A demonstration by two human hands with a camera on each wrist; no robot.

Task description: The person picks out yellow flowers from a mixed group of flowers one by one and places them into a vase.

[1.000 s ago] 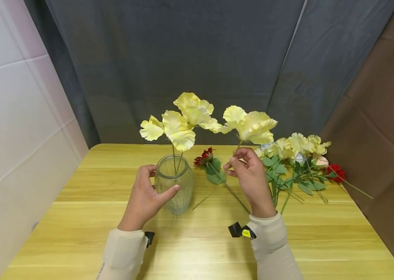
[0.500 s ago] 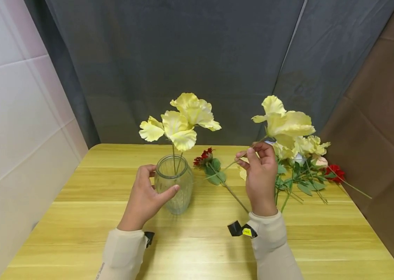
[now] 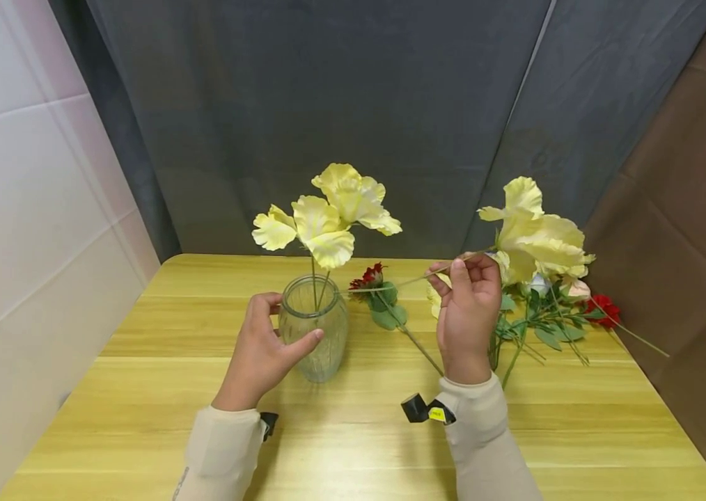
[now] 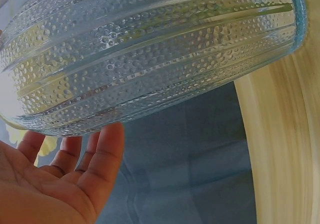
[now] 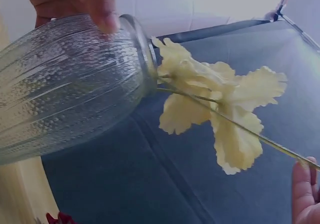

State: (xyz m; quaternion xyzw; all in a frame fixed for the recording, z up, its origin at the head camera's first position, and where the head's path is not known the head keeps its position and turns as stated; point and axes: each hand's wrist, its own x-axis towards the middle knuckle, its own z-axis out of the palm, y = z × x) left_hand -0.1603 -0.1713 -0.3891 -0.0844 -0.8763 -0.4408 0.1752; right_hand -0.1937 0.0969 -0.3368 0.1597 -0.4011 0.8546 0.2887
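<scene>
One ruffled yellow flower (image 3: pixel 537 240), its stem pinched by the right hand (image 3: pixel 468 309), had shifted farther right of one ribbed clear-glass vase (image 3: pixel 318 348), which the left hand (image 3: pixel 265 358) gripped; two similar yellow blooms (image 3: pixel 326 224) rose from it.

A held yellow flower (image 3: pixel 544 245) conceals part of the flower pile (image 3: pixel 556 325) near the right edge of the counter (image 3: pixel 353 445); the stem of a dark red flower (image 3: pixel 368 277) is lost at the right sleeve (image 3: pixel 475 417). Tips of the left fingers (image 3: pixel 264 300) vanish behind a glass vase (image 3: pixel 322 355) (its base cropped in the right wrist view). Whether the held flower's stem reaches inside the vase is unclear. Lettering (image 3: pixel 180 483) on the left sleeve (image 3: pixel 221 445) is illegible; the counter's near edge is cropped.
</scene>
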